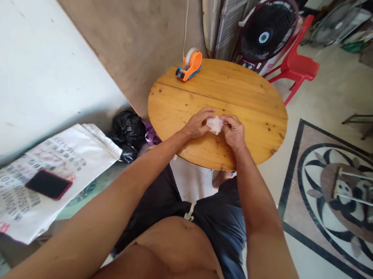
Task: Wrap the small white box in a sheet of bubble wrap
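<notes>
A small whitish-pink crumpled piece (215, 124), translucent in look, is held between both hands just over the near half of the round wooden table (251, 93). My left hand (200, 123) grips its left side with thumb and fingers. On the other side, the fingertips of my right hand (233, 131) pinch its right edge. What the piece is made of is too small to tell. An orange and blue tape dispenser (192, 65) with a roll of tape stands at the table's back left edge, apart from both hands.
Left of me, a phone (49, 184) lies on a printed white sack (81, 150), with black plastic bags (128, 131) beyond it. A black fan (267, 30) and red chair (297, 64) stand behind the table. The wall (119, 17) borders its left side.
</notes>
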Motion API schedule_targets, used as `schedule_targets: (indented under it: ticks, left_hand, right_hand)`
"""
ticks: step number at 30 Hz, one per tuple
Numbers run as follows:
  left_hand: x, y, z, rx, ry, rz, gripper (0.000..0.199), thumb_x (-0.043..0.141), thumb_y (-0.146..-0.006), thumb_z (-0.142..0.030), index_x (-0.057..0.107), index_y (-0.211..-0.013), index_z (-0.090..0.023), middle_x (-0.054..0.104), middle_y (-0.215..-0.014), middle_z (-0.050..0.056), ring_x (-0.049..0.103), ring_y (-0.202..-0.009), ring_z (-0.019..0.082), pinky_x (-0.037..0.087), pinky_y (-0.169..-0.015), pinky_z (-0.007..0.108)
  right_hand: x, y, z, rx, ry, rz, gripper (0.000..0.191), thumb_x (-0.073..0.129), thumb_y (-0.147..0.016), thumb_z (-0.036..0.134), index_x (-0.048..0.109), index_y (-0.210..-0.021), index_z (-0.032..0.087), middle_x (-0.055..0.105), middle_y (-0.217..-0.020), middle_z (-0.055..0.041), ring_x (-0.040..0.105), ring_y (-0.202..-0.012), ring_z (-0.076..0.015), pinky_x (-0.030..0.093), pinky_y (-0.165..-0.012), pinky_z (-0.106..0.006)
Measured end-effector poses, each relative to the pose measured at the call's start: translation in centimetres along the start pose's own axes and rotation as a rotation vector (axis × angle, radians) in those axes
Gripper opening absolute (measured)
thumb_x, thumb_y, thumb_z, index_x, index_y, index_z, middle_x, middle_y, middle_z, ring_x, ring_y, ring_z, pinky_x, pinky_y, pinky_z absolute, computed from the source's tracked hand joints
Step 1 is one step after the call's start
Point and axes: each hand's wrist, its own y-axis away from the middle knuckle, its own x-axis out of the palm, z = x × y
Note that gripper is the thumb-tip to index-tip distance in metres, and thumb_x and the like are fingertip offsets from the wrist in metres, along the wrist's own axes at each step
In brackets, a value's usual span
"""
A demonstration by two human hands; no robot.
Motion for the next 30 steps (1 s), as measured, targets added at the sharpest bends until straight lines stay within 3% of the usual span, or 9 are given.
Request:
schedule_targets:
  ticks: [6,12,17,24,30]
  left_hand:
    - [0.1,0.2,-0.5,-0.120,0.082,0.025,0.053,0.061,-0.079,-0.029,0.057,-0.131,-0.016,0.068,-0.129,0.016,0.067,-0.117,0.025,0.054,-0.104,0.042]
    - [0.1,0.2,-0.3,-0.105,0.030,0.023,0.054,0.062,-0.082,-0.034,0.054,-0.133,-0.017,0.065,-0.135,0.017,0.065,-0.122,0.027,0.054,-0.105,0.045]
    - [-0.3,0.2,-0.8,-0.060,-0.045,0.041,0.050,0.059,-0.086,-0.037,0.055,-0.131,-0.016,0.066,-0.132,0.017,0.065,-0.119,0.027,0.055,-0.104,0.045]
    - [0.1,0.2,-0.9,0.004,-0.073,-0.014,0.043,0.055,-0.091,-0.044,0.060,-0.124,-0.015,0.069,-0.122,0.017,0.065,-0.115,0.027,0.055,-0.103,0.047]
    - [0.1,0.0,-0.5,0.098,-0.093,-0.050,0.037,0.059,-0.090,-0.043,0.062,-0.118,-0.019,0.066,-0.127,0.017,0.060,-0.124,0.027,0.049,-0.110,0.050]
  right_hand:
    - [-1.3,1.6,3.8,0.011,0.126,-0.153,0.027,0.060,-0.093,0.042,0.073,-0.108,0.024,0.071,-0.109,-0.0094,0.067,-0.101,-0.0248,0.058,-0.087,-0.043]
    - [-1.4,1.7,6.8,-0.074,0.289,-0.120,0.029,0.057,-0.097,0.047,0.067,-0.109,0.024,0.068,-0.104,-0.0097,0.065,-0.099,-0.0260,0.058,-0.082,-0.042]
    - [-0.4,0.9,6.4,-0.092,0.345,-0.047,0.032,0.059,-0.096,0.049,0.064,-0.114,0.024,0.068,-0.108,-0.0105,0.065,-0.104,-0.0278,0.055,-0.094,-0.045]
    - [1.2,1.4,5.2,0.001,0.259,-0.124,0.046,0.065,-0.090,0.052,0.060,-0.127,0.024,0.066,-0.109,-0.0093,0.064,-0.103,-0.0278,0.055,-0.094,-0.046]
    - [2.2,2.9,3.7,0.042,0.258,-0.153,0.031,0.063,-0.089,0.040,0.065,-0.115,0.023,0.066,-0.105,-0.0099,0.065,-0.099,-0.0270,0.056,-0.091,-0.044]
